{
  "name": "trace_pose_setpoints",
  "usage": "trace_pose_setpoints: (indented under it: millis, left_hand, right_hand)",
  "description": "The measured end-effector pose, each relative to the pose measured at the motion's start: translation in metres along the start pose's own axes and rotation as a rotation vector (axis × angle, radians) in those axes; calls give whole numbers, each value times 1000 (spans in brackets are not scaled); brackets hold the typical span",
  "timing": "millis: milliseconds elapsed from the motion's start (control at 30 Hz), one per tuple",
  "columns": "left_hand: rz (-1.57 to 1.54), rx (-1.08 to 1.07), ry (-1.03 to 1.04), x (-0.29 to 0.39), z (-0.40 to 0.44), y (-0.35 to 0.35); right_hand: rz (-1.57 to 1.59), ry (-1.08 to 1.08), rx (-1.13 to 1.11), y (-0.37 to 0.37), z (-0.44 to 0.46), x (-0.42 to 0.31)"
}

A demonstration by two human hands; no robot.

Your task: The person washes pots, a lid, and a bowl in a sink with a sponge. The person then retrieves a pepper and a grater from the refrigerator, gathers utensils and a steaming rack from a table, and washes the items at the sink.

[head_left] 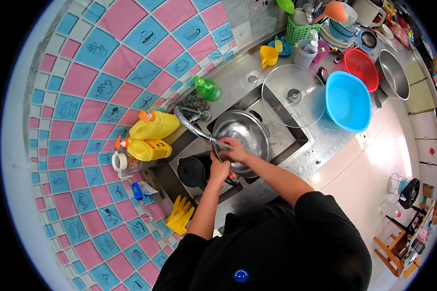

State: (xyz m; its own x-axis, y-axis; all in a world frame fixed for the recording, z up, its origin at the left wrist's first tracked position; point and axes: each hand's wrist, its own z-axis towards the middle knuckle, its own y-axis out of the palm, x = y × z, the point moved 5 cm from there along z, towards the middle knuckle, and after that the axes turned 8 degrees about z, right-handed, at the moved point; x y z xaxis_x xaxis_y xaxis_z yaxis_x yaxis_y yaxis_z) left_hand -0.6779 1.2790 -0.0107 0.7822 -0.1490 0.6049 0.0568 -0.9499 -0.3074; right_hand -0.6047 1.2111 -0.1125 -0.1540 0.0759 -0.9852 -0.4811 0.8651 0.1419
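left hand (220, 170): fingers grasping metal pot (251, 137) by rim | right hand (236, 151): near faucet (194, 129) (fingers' hold: cannot tell)

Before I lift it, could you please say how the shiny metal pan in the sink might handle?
The metal pan is probably stiff, as its circular form suggests. Its smooth, shiny surface may be slippery. Its width could make it awkward one-handed.
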Motion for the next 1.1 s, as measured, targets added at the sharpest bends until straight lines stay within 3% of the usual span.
trace_pose_setpoints:
  millis: [33, 133, 200, 233, 333, 433, 533, 633, 733, 833, 933, 1033, 1100]
  left_hand:
    - [16, -34, -25, -4, 0, 0]
    - [-5, 5, 6, -19, -2, -2]
    - [-87, 8, 27, -20, -6, -5]
    - [-119, 6, 46, -20, -6, -6]
    - [-194, 17, 68, -13, -8, -5]
    - [-231, 64, 52, -14, -9, 0]
    - [-297, 69, 49, -13, -10, 10]
    - [-376, 36, 70, -23, -2, 14]
    - [-405, -25, 107, -24, 1, 15]
    - [-380, -40, 35, -19, -9, 12]
    - [-347, -71, 40, -22, -6, 9]
    - [-243, -89, 15, -20, -6, 5]
    - [-197, -95, 9, -18, -8, 2]
  right_hand:
    - [-112, -160, 42, 0, 10, -1]
    - [-521, -167, 114, -20, 36, 11]
    - [-910, 7, 136, -43, 23, 1]
    - [-1136, -13, 59, -52, 18, 0]
    - [-1305, 47, -111, -67, -10, 1]
    - [-1258, 200, -246, -82, -48, 26]
    - [-1167, 368, -477, -80, -78, 36]
    - [-770, 452, -445, -62, -90, 2]
    - [-194, 320, -418, -40, -83, -13]
    - [555, 425, -217, -15, -61, -12]
    - [841, 360, -52, 4, -19, -18]
    - [938, 228, 89, 0, 26, -1]
    - [805, 211, 255, -15, 51, 15]
